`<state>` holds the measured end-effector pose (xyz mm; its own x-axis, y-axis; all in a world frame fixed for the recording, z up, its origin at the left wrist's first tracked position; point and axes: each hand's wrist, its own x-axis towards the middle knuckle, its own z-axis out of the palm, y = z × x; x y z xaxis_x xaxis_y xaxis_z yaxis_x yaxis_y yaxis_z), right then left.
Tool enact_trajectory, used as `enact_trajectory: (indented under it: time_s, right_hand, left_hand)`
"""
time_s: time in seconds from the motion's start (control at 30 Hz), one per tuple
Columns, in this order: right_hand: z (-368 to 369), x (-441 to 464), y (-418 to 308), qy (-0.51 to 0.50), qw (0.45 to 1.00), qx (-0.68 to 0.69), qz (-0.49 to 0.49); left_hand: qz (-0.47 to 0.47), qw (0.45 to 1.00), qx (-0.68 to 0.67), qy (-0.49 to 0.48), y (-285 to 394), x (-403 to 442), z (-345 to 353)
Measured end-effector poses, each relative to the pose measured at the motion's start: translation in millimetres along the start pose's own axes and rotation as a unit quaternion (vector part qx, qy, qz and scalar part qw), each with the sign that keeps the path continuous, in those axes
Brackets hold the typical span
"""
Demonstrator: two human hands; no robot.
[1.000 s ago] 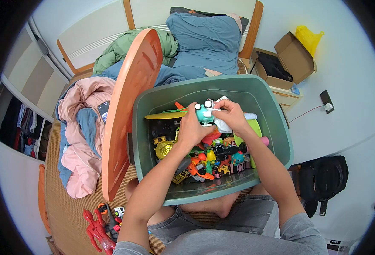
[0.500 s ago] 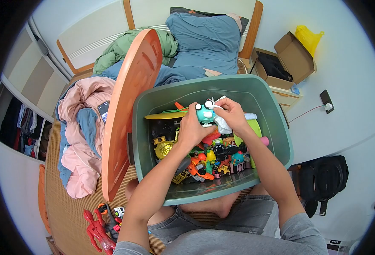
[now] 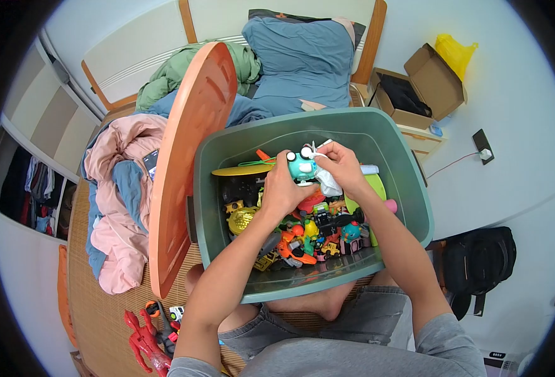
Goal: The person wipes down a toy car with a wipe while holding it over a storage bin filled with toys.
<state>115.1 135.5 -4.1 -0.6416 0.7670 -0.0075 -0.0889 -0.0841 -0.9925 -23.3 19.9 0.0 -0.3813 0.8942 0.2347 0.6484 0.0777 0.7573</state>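
Note:
My left hand (image 3: 282, 190) grips a small teal toy car (image 3: 302, 167) with white wheels, its wheeled side facing up. A white cloth or tissue (image 3: 329, 183) is pinched in my right hand (image 3: 342, 167), pressed against the toy's right side near a wheel. Both hands are over a large green plastic bin (image 3: 409, 188). Below them lie many mixed toys, among them a gold mesh ball-like piece (image 3: 243, 219), a yellow disc (image 3: 243, 170) and an orange toy (image 3: 295, 251).
An orange lid (image 3: 192, 157) leans upright on the bin's left side. Beyond it are pink bedding (image 3: 123, 257) and a phone (image 3: 151, 162). A red figure (image 3: 144, 344) lies at lower left on the mat. An open cardboard box (image 3: 438, 81) and a black backpack (image 3: 478, 264) are at right.
My right hand with the white cloth has shifted very slightly at the toy's edge. The left hand's hold is unchanged, and the whole view has moved a little.

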Motion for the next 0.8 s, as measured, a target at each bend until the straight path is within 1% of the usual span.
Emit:
enact_trajectory:
  time_s: [0.1,0.17,0.3,0.37,0.4,0.47,0.6,0.67,0.7,0.77,0.8]
  right_hand:
    - [-0.7,-1.7,-0.2,-0.028,1.0,-0.012,-0.009]
    - [5.2,-6.8,-4.1,-0.056,0.997,-0.033,-0.041]
    - [5.1,-5.5,-3.5,-0.056,0.997,-0.046,-0.038]
    - [2.9,-3.0,-1.2,-0.029,0.999,-0.015,-0.003]
    - [2.0,-1.4,-0.7,-0.029,0.999,-0.015,-0.003]
    - [0.2,1.1,-0.3,0.007,1.0,0.016,0.016]
    - [-1.8,-0.4,-1.7,-0.007,0.999,0.037,0.027]
    - [2.1,-3.5,-3.2,-0.044,0.998,0.047,-0.022]
    - [3.1,-4.3,-4.5,-0.044,0.998,0.047,-0.022]
    - [5.0,-5.4,-6.7,-0.065,0.997,-0.014,-0.047]
    - [5.8,-5.4,-7.0,-0.065,0.997,-0.013,-0.046]
  left_hand:
    - [-0.005,1.0,-0.011,-0.006,-1.2,1.0,-0.5]
    - [-0.017,1.0,0.0,-0.008,-1.9,1.8,-1.5]
    - [-0.017,1.0,-0.005,-0.003,-1.4,1.0,-1.0]
    - [-0.001,1.0,0.004,0.012,-1.3,0.4,0.2]
    - [-0.001,1.0,0.003,0.011,-1.6,0.1,1.2]
    - [0.034,0.999,0.008,0.028,-2.7,-0.5,3.5]
    - [0.054,0.998,0.014,0.042,-2.9,-0.7,4.7]
    - [0.044,0.997,0.027,0.058,-2.4,-0.5,5.6]
    - [0.044,0.997,0.027,0.058,-1.9,-0.5,5.3]
    - [0.051,0.996,0.024,0.066,-0.9,-0.5,4.1]
    - [0.051,0.996,0.024,0.065,-1.1,-0.5,4.1]
